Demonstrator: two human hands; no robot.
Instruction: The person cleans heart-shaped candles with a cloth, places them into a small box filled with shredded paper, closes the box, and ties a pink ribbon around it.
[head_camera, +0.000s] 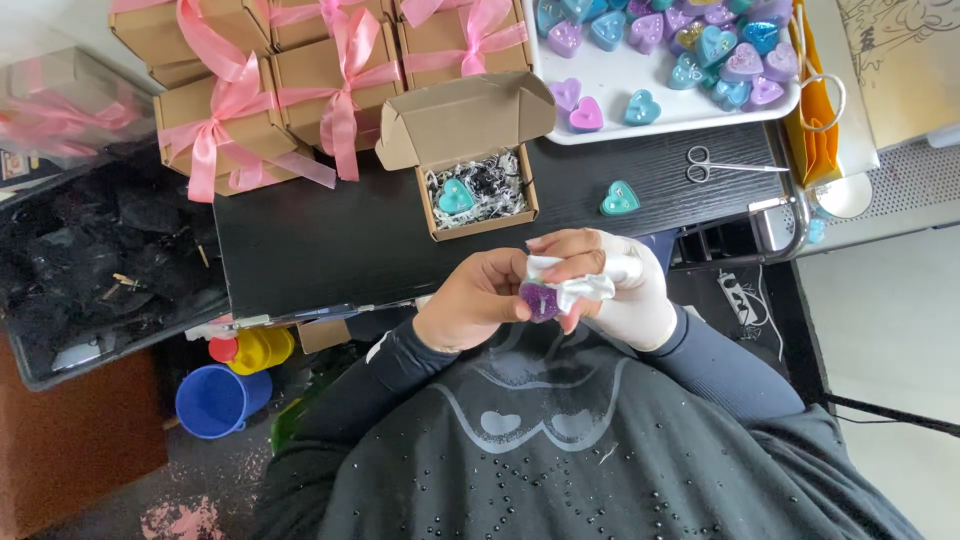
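Observation:
My left hand (478, 298) grips a purple heart-shaped candle (541, 300) just above my lap. My right hand (610, 280) presses a white cloth (575, 285) against that candle, with most of the cloth wrapped over the hand. On the black table (330, 235) in front of my hands stands an open cardboard box (470, 150) with black-and-white shredded paper and a teal heart candle (456, 196) inside. Another teal heart candle (620, 199) lies loose on the table to its right.
A white tray (620, 70) holds several purple, teal and pink heart candles at the top. Closed boxes tied with pink ribbon (270, 90) are stacked at the upper left. Scissors (730, 166) lie at the right. A blue cup (220, 400) and yellow cup (262, 348) sit on the floor.

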